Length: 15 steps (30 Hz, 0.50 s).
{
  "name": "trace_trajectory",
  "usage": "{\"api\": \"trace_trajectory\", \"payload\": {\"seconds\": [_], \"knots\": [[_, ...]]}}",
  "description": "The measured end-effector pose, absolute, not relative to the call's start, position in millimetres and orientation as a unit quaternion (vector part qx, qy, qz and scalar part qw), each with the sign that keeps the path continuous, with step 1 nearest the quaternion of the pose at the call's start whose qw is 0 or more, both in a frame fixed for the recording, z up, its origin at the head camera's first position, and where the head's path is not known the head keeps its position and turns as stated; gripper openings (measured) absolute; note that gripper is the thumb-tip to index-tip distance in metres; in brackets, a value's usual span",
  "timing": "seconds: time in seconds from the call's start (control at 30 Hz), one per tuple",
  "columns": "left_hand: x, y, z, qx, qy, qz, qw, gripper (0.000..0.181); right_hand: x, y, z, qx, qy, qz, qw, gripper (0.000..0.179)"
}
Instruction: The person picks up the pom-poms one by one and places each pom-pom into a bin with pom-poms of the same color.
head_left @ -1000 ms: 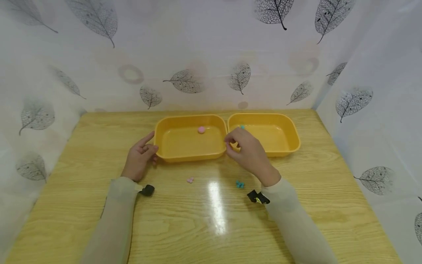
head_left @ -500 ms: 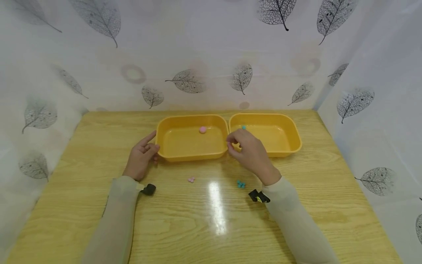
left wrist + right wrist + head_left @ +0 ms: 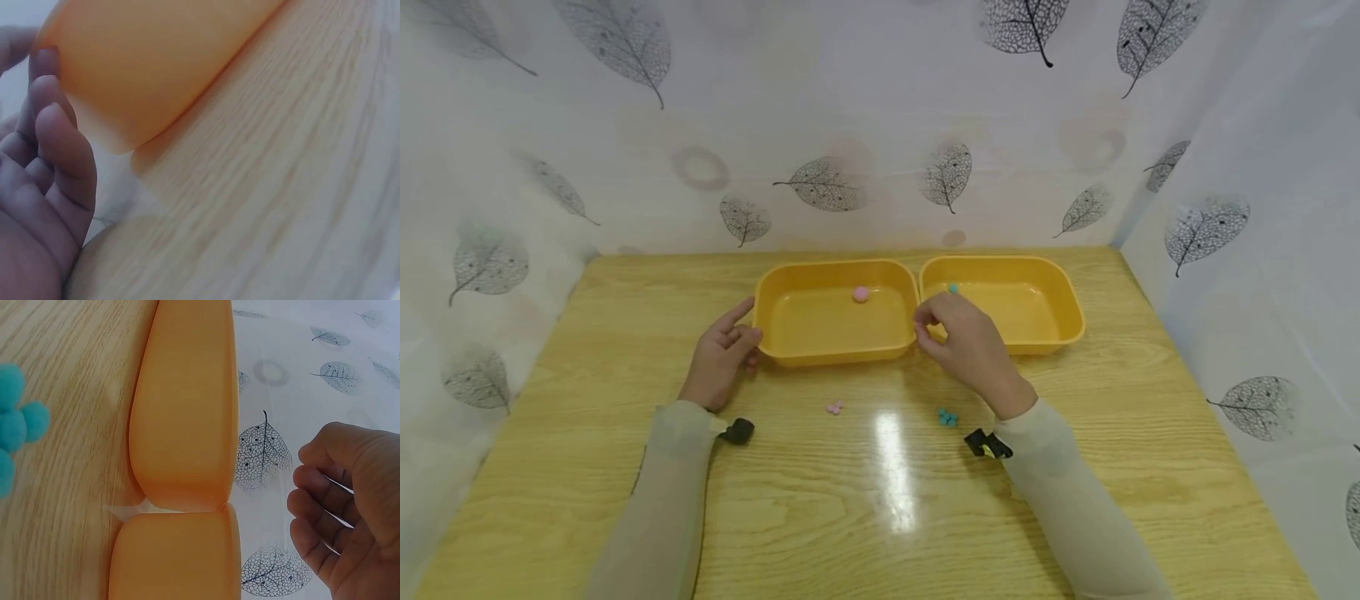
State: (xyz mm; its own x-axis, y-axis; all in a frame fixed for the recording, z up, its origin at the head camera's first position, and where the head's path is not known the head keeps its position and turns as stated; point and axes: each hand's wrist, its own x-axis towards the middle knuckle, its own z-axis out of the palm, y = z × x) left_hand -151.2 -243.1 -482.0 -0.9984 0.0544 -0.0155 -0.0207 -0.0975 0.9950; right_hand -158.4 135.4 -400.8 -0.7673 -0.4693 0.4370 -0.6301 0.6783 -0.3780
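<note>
Two yellow plastic trays stand side by side at the back of the table. My left hand [image 3: 717,362] rests at the outer left end of the left tray [image 3: 835,360], with thumb and fingers against its wall in the left wrist view. Above the meeting rims of the two trays hovers my right hand [image 3: 966,342], its fingers loosely curled. Nothing shows in it in the right wrist view. A pink ball [image 3: 861,294] lies in the left tray. In the right tray [image 3: 1045,342] is a turquoise ball [image 3: 953,288].
In front of the trays, small pink balls [image 3: 834,407] and several turquoise pom-poms [image 3: 948,417] lie on the wooden table [image 3: 805,500]. A leaf-patterned white sheet [image 3: 865,100] hangs behind the table and at its sides. Black bits [image 3: 737,431] are tied at both sleeves.
</note>
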Motion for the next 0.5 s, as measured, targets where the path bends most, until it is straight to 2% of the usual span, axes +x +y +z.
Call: {"api": "trace_trajectory", "payload": {"seconds": [0.5], "knots": [[-151.4, -244.1, -482.1, 0.031, 0.672, 0.739, 0.031, 0.067, -158.8, 135.4, -402.0, 0.304, -0.905, 0.25, 0.161, 0.005]]}}
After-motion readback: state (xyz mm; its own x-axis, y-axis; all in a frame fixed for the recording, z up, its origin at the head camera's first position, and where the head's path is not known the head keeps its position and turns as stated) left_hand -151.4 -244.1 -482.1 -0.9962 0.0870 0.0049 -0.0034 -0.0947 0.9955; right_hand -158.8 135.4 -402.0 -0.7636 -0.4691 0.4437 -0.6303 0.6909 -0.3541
